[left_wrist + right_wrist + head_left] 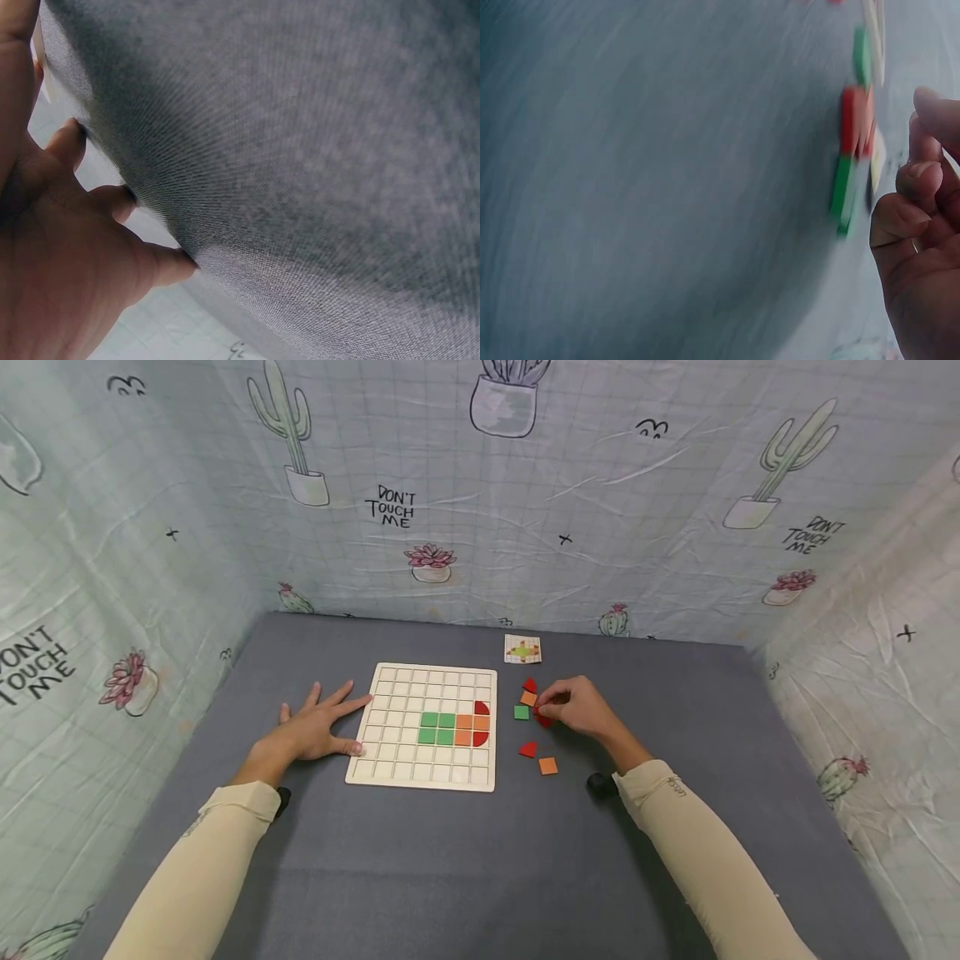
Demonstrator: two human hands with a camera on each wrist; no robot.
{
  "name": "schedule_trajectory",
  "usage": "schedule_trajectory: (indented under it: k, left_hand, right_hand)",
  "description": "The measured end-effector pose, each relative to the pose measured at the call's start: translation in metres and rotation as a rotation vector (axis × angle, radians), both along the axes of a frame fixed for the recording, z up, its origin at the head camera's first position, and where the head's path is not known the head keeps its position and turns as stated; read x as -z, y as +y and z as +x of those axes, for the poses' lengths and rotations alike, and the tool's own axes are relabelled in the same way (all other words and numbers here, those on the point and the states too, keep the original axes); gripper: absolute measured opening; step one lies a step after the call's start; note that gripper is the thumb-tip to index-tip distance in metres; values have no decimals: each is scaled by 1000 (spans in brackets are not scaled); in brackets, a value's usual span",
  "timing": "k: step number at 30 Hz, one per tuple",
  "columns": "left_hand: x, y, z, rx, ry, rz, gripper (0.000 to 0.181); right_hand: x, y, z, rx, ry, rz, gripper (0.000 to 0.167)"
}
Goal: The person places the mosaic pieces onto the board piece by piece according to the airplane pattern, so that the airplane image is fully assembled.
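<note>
A cream grid board (pixel 390 768) lies on the grey table. On its right half are green squares (pixel 446 720), orange squares (pixel 463 736) and two red rounded pieces (pixel 481 739). My left hand (pixel 303 732) (pixel 67 247) is spread beside the board, its fingertips and thumb at the left edge. Right of the board, my right hand (pixel 577 706) (pixel 922 202) has curled fingers, with thumb and fingertips close together over dark red pieces (pixel 543 720). Whether it pinches one is unclear. Red, green and orange pieces appear blurred beside it in the right wrist view.
Loose beside the board are a green square (pixel 521 712), an orange square (pixel 548 766), another orange square (pixel 528 698) and red pieces (pixel 528 749). A small pattern card (pixel 522 649) lies behind them. Printed cloth (pixel 465 502) stands around the table.
</note>
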State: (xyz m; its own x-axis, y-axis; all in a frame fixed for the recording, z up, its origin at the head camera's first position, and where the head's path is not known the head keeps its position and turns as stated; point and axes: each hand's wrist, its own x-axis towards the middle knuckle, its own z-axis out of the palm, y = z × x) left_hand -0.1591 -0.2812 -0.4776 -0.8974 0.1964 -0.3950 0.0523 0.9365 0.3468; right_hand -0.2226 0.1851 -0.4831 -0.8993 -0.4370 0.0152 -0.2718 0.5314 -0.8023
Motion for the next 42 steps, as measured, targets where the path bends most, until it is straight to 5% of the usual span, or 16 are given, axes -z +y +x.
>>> schedule_trajectory:
  k: [8, 16, 30, 42]
  left_hand:
    - [-1, -3, 0, 7, 3, -2, 105]
    - [-3, -3, 1, 14, 7, 8, 104]
    - [-1, -1, 1, 16, -4, 12, 105]
    - [5, -4, -2, 15, 2, 22, 107]
  right_hand:
    - [6, 38, -5, 51, -55, 71, 17]
    - [8, 43, -10, 39, -104, 146, 29]
    - [8, 41, -10, -28, -17, 297, 23]
    - [3, 38, -5, -64, 56, 281, 18]
